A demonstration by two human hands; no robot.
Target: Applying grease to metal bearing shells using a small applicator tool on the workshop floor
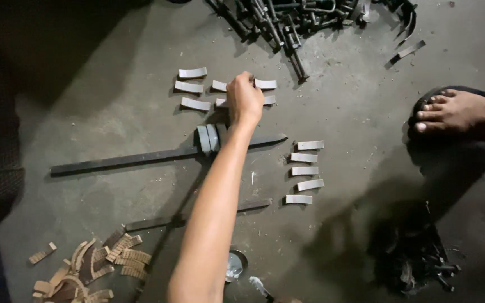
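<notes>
My left hand (245, 100) reaches out over the grey floor, fingers pinched together at the left end of a curved grey metal piece (266, 84). Similar pieces lie around it: three to the left (189, 87), one by the knuckles (219, 85), and one partly under the hand (269, 100). Just below the wrist, a small stack of curved pieces (207, 138) rests against a long dark flat bar (130, 160). My right hand is out of view.
A column of several curved pieces (305, 170) lies to the right. A second bar (197, 217), tan lining strips (91, 264) and a small round tin (235, 264) sit nearer me. Bolts (284, 22) are heaped at the top. Another person's sandalled foot (456, 111) stands at right.
</notes>
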